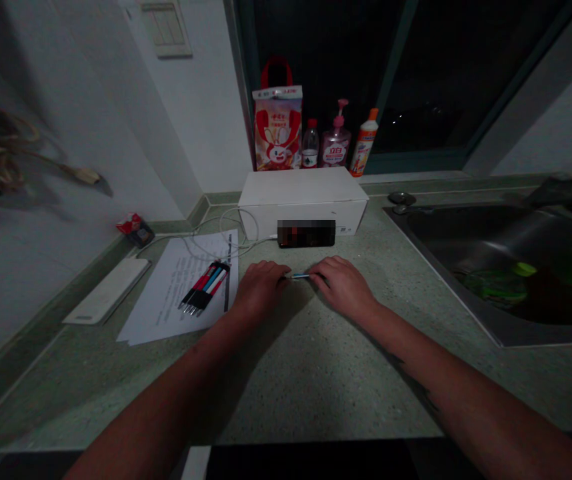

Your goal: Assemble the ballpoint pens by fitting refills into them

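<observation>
Between my two hands a slim pen-like item (pixel 300 276) lies level, just above or on the counter. My left hand (pixel 263 287) is closed on its left end, which looks dark. Its blue right end is pinched by the fingertips of my right hand (pixel 340 284). Just beyond them a phone (pixel 307 234) leans on its long side against a white box (pixel 306 189). Several pens (pixel 206 287) in black, red, blue and white lie side by side on printed papers (pixel 166 293), left of my left hand.
A white cable (pixel 193 235) loops across the papers to the phone. At far left are a white flat case (pixel 109 291) and a small red packet (pixel 135 229). Bottles (pixel 335 145) and a bag (pixel 278 130) stand behind the box. A metal sink (pixel 446 287) is at the right.
</observation>
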`<action>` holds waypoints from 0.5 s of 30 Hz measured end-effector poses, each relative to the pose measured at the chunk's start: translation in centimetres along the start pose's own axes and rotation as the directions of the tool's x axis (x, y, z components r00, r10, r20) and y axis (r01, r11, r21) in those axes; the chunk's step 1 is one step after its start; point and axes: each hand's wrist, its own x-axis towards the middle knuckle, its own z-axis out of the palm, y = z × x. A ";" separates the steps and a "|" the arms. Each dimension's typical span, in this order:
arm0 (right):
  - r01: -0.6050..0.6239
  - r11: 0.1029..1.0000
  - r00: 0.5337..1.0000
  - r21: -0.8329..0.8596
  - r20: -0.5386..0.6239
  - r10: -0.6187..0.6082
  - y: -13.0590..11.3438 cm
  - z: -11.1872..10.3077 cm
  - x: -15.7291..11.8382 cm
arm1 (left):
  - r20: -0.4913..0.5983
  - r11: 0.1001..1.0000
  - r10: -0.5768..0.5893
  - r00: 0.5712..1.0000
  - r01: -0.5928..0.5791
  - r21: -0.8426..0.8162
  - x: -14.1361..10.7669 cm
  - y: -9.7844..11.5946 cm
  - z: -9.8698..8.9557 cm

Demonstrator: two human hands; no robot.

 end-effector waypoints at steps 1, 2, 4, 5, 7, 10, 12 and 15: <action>-0.011 1.000 1.000 -0.004 -0.005 0.011 0.1 0.0 0.0 | -0.010 1.000 -0.010 1.000 0.010 -0.001 0.0 -0.2 0.0; -0.018 1.000 1.000 -0.007 -0.007 0.018 0.1 0.0 0.0 | -0.018 1.000 -0.015 1.000 0.015 -0.006 0.0 -0.3 0.0; -0.022 1.000 1.000 -0.004 -0.011 0.022 0.2 0.0 0.0 | -0.031 0.999 -0.021 0.999 0.020 -0.027 0.0 -0.4 0.1; -0.020 1.000 1.000 0.000 -0.011 0.020 0.2 0.0 0.0 | -0.036 0.999 -0.022 0.999 0.021 -0.044 0.0 -0.4 0.1; -0.010 1.000 1.000 0.008 -0.012 0.010 0.1 0.0 0.0 | -0.039 0.997 -0.021 0.999 0.018 -0.080 0.0 -0.3 0.2; -0.016 1.000 1.000 0.003 -0.012 0.016 -0.1 -0.1 0.1 | -0.039 0.994 -0.021 0.999 0.016 -0.104 0.1 -0.4 0.3; -0.047 0.999 0.999 -0.015 -0.021 0.047 -0.1 -0.2 0.1 | -0.040 0.995 -0.038 0.998 0.034 -0.089 0.2 -0.8 0.3; -0.079 0.996 0.996 -0.029 -0.032 0.078 -0.2 -0.4 0.1 | -0.043 0.996 -0.078 0.996 0.076 -0.048 0.4 -1.5 0.4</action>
